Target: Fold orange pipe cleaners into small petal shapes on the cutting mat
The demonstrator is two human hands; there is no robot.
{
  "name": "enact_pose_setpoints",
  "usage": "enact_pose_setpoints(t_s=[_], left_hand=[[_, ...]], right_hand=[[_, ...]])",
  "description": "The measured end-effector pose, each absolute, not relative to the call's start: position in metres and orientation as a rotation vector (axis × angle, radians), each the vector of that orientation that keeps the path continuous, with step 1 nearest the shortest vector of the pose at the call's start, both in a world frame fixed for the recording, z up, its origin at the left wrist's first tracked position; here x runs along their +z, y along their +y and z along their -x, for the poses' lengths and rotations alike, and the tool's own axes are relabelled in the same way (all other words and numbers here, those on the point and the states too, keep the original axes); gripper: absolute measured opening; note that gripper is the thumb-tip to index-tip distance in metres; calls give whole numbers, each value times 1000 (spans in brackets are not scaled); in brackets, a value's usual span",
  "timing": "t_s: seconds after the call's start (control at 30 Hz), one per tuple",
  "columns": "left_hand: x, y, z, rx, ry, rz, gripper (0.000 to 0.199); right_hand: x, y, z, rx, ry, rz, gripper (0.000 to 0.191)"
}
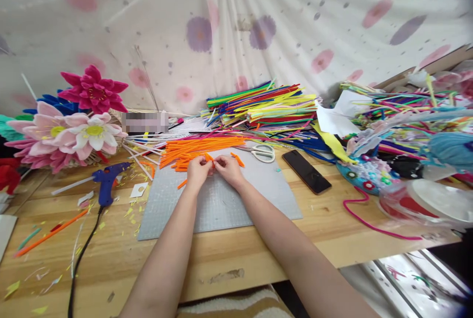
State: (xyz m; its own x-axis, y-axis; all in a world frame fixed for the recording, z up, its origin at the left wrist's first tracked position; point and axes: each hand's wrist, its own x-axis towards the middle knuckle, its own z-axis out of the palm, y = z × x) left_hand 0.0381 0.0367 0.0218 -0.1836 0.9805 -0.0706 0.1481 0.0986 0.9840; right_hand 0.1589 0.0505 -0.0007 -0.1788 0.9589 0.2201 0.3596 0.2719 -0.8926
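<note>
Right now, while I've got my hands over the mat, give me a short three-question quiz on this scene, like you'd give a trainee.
1. Multiple choice: what color is the fuzzy piece held between the left hand and the right hand?
A) green
B) orange
C) white

2. True or false: the phone lies on the wooden table, to the right of the gray mat.

3. Fill in the blank: the glue gun to the left of the mat is colored ____.

Key: 1. B; 2. True; 3. blue
</note>
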Motion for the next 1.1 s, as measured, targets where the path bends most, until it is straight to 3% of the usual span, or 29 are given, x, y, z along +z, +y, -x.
enact_pose_setpoints(t_s=[0.43, 0.63, 0.87, 1.1], left_hand=[[13, 46, -49, 1216, 1786, -1207, 10], [20, 39, -44, 1175, 1649, -1078, 6], [32, 36, -38, 1185, 1487, -1039, 18], [49, 35, -34, 1220, 1357, -745, 24]], right_hand=[[-3, 46, -157, 697, -1762, 1229, 11], [-2, 47, -156, 888, -1687, 1193, 12], [-3, 50, -157, 1090, -1567, 1130, 12], [8, 44, -159, 1399, -1572, 953, 25]])
